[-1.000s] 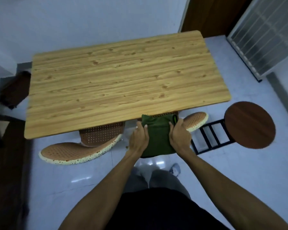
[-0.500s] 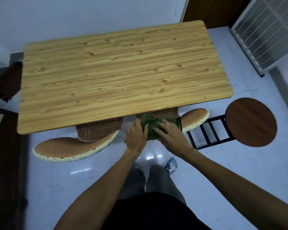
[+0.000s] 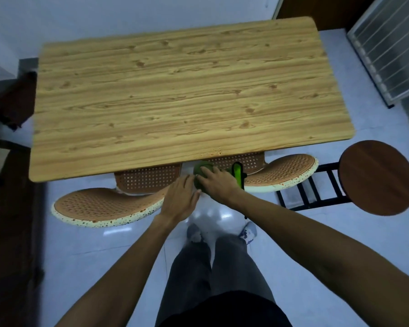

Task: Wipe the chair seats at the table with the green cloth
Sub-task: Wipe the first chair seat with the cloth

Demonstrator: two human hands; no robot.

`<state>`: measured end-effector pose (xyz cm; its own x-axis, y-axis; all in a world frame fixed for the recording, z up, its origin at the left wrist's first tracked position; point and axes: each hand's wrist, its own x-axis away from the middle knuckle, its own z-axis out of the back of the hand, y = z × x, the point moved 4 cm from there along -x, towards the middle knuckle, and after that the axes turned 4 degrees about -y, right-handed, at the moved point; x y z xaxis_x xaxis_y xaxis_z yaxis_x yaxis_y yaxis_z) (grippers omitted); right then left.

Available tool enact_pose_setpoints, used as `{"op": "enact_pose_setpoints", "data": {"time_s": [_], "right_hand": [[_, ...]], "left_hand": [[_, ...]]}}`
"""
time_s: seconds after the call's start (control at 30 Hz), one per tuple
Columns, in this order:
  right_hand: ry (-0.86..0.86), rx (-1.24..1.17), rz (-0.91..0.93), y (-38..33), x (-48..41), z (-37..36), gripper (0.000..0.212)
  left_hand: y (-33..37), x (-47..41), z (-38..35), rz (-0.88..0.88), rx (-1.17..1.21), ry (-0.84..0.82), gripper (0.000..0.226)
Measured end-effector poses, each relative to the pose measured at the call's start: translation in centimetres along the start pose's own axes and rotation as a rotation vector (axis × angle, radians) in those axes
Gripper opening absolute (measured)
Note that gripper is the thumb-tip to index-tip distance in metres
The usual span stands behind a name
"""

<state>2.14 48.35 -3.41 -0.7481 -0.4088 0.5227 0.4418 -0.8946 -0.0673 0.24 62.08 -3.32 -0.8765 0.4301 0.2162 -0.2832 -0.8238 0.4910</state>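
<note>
The green cloth (image 3: 202,169) is bunched small at the table's near edge, mostly hidden under my right hand (image 3: 219,184), which closes over it. A bright green loop (image 3: 237,175) of it sticks out to the right. My left hand (image 3: 181,198) lies flat just beside the cloth, fingers together, holding nothing that I can see. Two perforated brown chairs are pushed under the wooden table (image 3: 175,95): the left chair (image 3: 104,205) with its seat (image 3: 148,179) partly showing, and the right chair (image 3: 283,172) behind my right hand.
A round dark wooden stool (image 3: 378,177) on a black metal frame (image 3: 314,194) stands at the right. A white slatted rack (image 3: 387,48) leans at the far right. Dark furniture lines the left edge. My legs and shoes stand on the shiny tiled floor.
The cloth, held spread between both hands, has been gathered into a small bunch under my right hand. My left hand has let go and rests beside it.
</note>
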Motion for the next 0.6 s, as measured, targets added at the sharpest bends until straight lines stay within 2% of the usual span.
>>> {"op": "enact_pose_setpoints", "data": {"time_s": [0.13, 0.3, 0.37, 0.5, 0.6], "right_hand": [[-0.078, 0.088, -0.090, -1.7, -3.2, 0.8, 0.031], [-0.185, 0.097, -0.145, -2.2, -5.2, 1.0, 0.026], [-0.131, 0.100, -0.139, -2.2, -4.0, 1.0, 0.029], [0.125, 0.034, -0.120, -0.7, 1.5, -0.9, 0.072], [0.270, -0.035, -0.181, 1.7, 6.3, -2.5, 0.068]], "left_hand": [[0.0, -1.0, -0.4, -0.013, -0.007, -0.103, 0.042], [-0.6, -1.2, -0.3, 0.022, 0.019, -0.146, 0.050], [-0.3, -1.0, 0.1, 0.007, 0.040, -0.133, 0.052], [1.0, -0.4, 0.0, -0.051, -0.021, -0.140, 0.070], [3.6, -0.5, -0.7, -0.163, -0.104, -0.136, 0.075]]}}
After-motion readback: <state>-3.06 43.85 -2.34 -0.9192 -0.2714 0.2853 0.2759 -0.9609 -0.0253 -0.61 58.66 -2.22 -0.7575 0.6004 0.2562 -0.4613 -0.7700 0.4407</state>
